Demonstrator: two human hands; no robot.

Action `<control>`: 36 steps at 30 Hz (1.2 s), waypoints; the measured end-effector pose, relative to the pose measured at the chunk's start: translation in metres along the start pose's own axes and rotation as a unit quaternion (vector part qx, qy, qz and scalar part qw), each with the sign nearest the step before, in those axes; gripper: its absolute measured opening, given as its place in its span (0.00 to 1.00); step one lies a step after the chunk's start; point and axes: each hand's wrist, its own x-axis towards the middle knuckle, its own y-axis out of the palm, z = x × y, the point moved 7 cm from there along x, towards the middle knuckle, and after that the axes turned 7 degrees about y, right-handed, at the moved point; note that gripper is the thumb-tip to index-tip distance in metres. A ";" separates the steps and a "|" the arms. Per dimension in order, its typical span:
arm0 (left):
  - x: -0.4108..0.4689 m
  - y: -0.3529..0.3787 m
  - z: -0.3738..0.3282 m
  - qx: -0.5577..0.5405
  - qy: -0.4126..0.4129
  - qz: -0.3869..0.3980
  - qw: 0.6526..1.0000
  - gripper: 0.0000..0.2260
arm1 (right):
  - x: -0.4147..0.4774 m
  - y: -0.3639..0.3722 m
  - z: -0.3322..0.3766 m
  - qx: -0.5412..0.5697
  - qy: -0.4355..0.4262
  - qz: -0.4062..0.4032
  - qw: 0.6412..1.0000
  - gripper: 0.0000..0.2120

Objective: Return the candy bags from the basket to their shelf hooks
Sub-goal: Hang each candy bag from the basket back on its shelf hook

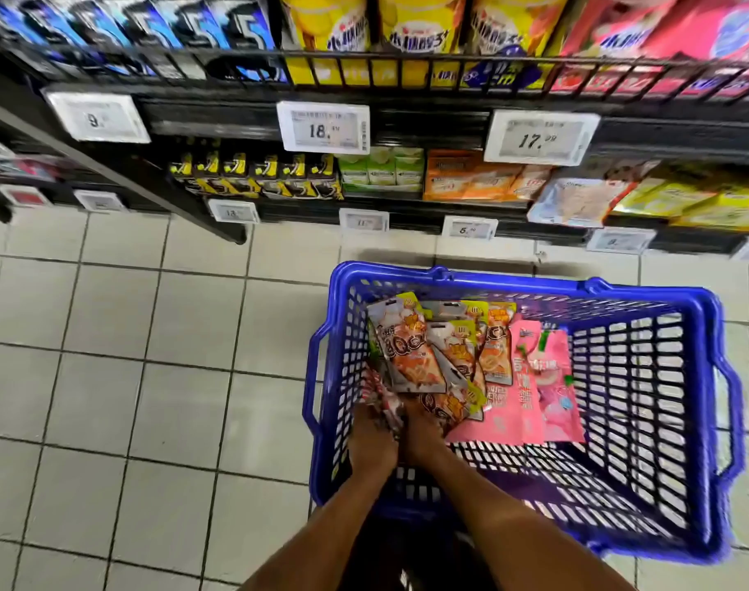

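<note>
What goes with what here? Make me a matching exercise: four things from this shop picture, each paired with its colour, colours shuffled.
Things:
1. basket
2. floor tiles
3. bags at the right of the pile
4. tubs on the top shelf, middle

Colours:
A. yellow
B. pink
C. blue
D. off-white

Pairs: 1-C, 2-D, 3-B, 4-A

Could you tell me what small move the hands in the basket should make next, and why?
Probably close both hands on the orange candy bags and lift them clear of the blue basket. The left hand and right hand already sit at the lower edge of that pile, and the pink bags lie beside it, untouched.
</note>
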 end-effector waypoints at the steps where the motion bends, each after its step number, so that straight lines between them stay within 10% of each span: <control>1: -0.001 0.004 -0.002 0.000 0.028 0.008 1.000 0.18 | 0.006 0.002 0.000 -0.005 -0.001 -0.007 1.000 0.26; 13: -0.046 -0.030 -0.069 -0.098 0.113 0.051 0.987 0.20 | -0.061 -0.058 -0.026 0.225 0.038 -0.079 0.970 0.07; 18: -0.103 -0.110 -0.125 -0.209 0.191 -0.028 0.959 0.11 | -0.160 -0.121 -0.010 0.384 -0.008 -0.077 0.920 0.14; 22: -0.175 -0.160 -0.180 -0.241 0.195 0.056 0.949 0.13 | -0.250 -0.180 0.053 0.394 -0.110 -0.049 0.911 0.19; 32: -0.373 -0.356 -0.324 -0.395 0.360 0.053 0.844 0.08 | -0.517 -0.313 0.220 0.381 -0.286 -0.121 0.871 0.13; 36: -0.430 -0.417 -0.362 -0.518 0.373 0.047 0.769 0.22 | -0.602 -0.334 0.281 0.506 -0.353 -0.014 0.786 0.18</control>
